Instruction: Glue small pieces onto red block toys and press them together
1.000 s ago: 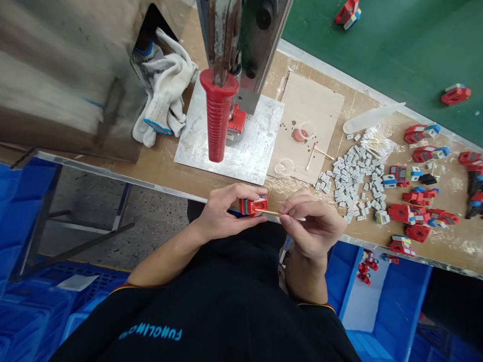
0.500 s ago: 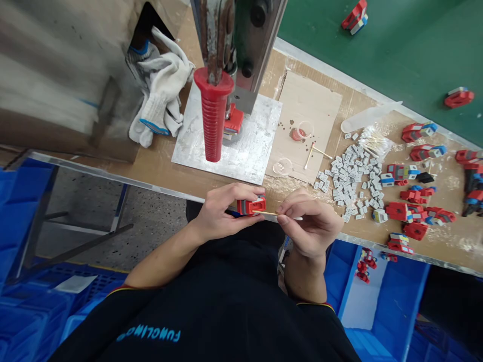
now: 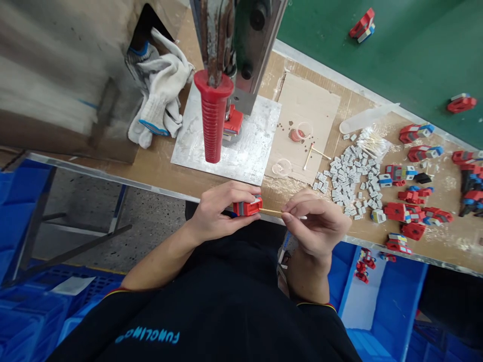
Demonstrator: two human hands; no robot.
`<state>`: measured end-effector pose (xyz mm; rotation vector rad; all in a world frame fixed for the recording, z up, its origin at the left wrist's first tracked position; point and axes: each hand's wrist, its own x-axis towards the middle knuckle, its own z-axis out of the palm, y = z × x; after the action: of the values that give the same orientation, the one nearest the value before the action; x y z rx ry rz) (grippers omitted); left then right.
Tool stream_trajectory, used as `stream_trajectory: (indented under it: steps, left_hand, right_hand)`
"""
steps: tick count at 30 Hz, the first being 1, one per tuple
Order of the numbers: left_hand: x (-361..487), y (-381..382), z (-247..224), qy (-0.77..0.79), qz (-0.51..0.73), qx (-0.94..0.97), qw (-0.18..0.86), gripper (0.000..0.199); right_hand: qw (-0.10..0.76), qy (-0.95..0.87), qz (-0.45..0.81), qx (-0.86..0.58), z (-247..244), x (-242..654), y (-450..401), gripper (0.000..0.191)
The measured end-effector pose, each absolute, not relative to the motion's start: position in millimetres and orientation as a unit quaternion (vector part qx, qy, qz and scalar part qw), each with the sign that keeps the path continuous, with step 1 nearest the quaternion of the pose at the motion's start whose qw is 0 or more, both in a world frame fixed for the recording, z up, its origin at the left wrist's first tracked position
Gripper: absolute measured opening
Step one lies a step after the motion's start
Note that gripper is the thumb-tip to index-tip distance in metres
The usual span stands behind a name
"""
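My left hand [image 3: 221, 211] grips a small red, grey and blue toy part [image 3: 248, 207] at the table's front edge. Pinched between the fingertips of my right hand [image 3: 317, 223] is a thin cotton swab [image 3: 270, 212], its far tip at the right end of the toy part. Just beyond my hands lie a metal plate [image 3: 226, 163] and a cardboard sheet [image 3: 313, 100], which bears a small dish of reddish stuff [image 3: 297, 134], a clear lid and two used swabs. A pile of small grey pieces [image 3: 349, 176] spreads to the right.
A press with a red handle [image 3: 213, 120] rises over the metal plate. White gloves [image 3: 162, 90] lie at its left. Several red toy parts [image 3: 396, 211] and a heap of swabs [image 3: 373, 143] are on the right. A blue bin [image 3: 396, 296] stands below the table edge.
My right hand has shifted slightly right, drawing the swab toward the toy part's right end. My left hand has moved a little left and turned the part slightly.
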<state>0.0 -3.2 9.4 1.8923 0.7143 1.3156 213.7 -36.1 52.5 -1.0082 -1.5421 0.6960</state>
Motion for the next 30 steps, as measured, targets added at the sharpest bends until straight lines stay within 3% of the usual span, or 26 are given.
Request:
stream_trajectory:
  steps: [5,10,16,19,25,30]
  left_hand:
    - [-3,-1,4,0.297,0.492,0.741,0.347,0.028]
    - [-6,1,-4,0.322,0.478,0.741,0.344,0.026]
    - [-9,0,-6,0.331,0.472,0.745,0.337,0.027]
    - [-8,1,-5,0.336,0.470,0.743,0.336,0.026]
    - [-5,2,0,0.320,0.475,0.747,0.338,0.025]
    - [-2,2,5,0.312,0.472,0.752,0.338,0.025]
  right_hand:
    - [0.597,-0.613,0.152,-0.495,46,241,-17,0.014]
    - [0.419,-0.699,0.131,-0.564,37,254,11,0.012]
    - [0.343,-0.727,0.128,-0.581,29,253,23,0.012]
    - [0.366,-0.715,0.123,-0.583,36,256,18,0.013]
    - [0.504,-0.681,0.192,-0.494,64,242,-15,0.017]
    - [0.513,-0.703,0.207,-0.446,69,218,-31,0.021]
